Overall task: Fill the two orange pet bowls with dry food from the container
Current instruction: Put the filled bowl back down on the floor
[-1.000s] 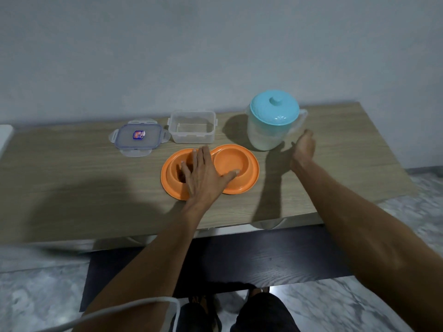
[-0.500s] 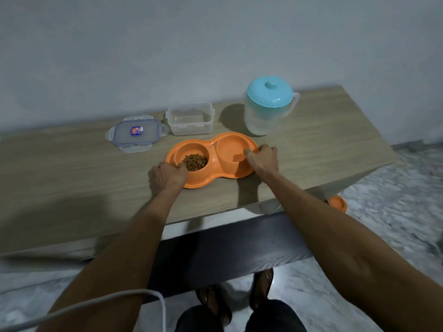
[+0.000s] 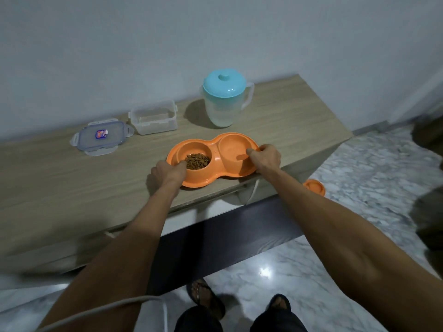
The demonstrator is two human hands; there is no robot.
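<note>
Table [image 3: 72, 188] of pale wood carries an orange double bowl [image 3: 215, 161] at its near right edge. Behind stand a jug [image 3: 224, 101], an empty container [image 3: 154, 119] and its lid [image 3: 102, 137]. Left hand [image 3: 167, 172] and right hand [image 3: 266, 158] pinch the bowl's ends; dry food [image 3: 197, 161] fills only the left well.

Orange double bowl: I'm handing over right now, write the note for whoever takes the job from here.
Left hand grips the near-left rim of the orange double bowl; right hand grips its right rim. The bowl sits at the front edge of the table.
Done: the left compartment holds dry food.
Left: the right compartment shows no food.
The clear container stands open at the back and looks empty; its lid lies left of it. The jug with the blue lid stands behind the bowl.
</note>
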